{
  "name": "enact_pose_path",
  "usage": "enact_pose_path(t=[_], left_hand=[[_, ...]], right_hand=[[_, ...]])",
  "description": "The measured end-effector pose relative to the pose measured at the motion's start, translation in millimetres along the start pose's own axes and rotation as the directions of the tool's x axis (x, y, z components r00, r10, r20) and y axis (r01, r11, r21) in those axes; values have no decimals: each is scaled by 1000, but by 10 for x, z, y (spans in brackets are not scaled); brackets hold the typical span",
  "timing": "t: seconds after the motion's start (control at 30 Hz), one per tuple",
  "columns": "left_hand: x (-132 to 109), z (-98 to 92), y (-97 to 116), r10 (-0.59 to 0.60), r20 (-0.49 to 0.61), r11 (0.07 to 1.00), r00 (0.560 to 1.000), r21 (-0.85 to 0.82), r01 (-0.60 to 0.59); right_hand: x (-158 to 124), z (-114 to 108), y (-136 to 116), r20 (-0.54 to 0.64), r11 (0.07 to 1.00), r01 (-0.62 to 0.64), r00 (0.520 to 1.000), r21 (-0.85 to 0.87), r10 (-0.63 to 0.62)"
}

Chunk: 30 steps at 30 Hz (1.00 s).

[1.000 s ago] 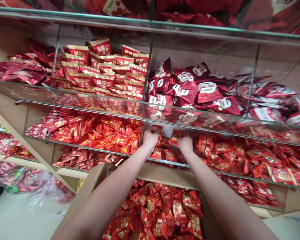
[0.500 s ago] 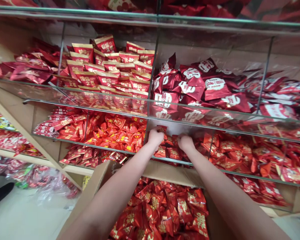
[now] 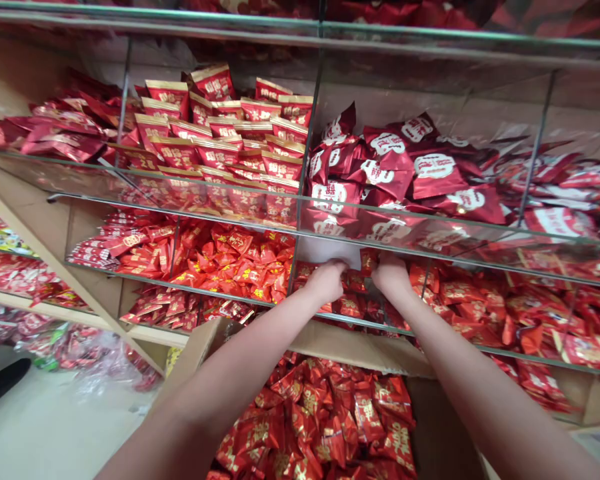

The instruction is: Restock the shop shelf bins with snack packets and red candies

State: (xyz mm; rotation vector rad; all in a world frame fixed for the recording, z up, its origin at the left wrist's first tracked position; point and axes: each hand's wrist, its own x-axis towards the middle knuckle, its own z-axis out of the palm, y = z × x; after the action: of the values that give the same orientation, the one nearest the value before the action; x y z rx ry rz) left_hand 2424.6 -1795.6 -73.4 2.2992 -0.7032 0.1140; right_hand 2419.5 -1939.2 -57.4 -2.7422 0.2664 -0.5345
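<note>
In the head view, both my hands reach into a lower glass shelf compartment of small red wrapped snack packets (image 3: 351,305). My left hand (image 3: 329,281) is curled at the compartment's left part, its fingertips mostly hidden. My right hand (image 3: 393,277) is curled close by on the right, its fingers turned inward and partly out of sight. One upright red packet (image 3: 369,261) shows between the hands, right beside my right fingers. Whether either hand grips it I cannot tell. Below my forearms stands an open cardboard box (image 3: 353,348) filled with red packets with gold print (image 3: 325,417).
A glass front strip (image 3: 260,220) of the shelf above runs just over my hands. That shelf holds gold-edged red packets (image 3: 220,153) and dark red packets with white labels (image 3: 433,167). A glass divider (image 3: 294,267) stands left of my hands. Plastic-wrapped packets (image 3: 93,353) lie at lower left.
Both hands have shifted right along the compartment. An upright packet now shows between them, and pale backing shows where my left hand was. The view has moved slightly.
</note>
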Motion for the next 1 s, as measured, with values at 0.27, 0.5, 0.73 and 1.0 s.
enact_pose_path(t=[0.27,0.5,0.73,1.0], left_hand=[[167,258,67,-94,421,968,902,249,-15],[57,186,-9,-48,462,950,886,296,-102],[58,92,-18,-370,166,848,914,461,260],[167,111,-129,-464,190,809,865,488,327]], right_hand=[[-57,126,14,178,859,225,971,-461,-159],[-175,110,-44,246,812,305,947,-497,-205],[-175,209,-52,207,812,343,939,-472,-276],[-124,344,-17,411,833,499,830,-240,-378]])
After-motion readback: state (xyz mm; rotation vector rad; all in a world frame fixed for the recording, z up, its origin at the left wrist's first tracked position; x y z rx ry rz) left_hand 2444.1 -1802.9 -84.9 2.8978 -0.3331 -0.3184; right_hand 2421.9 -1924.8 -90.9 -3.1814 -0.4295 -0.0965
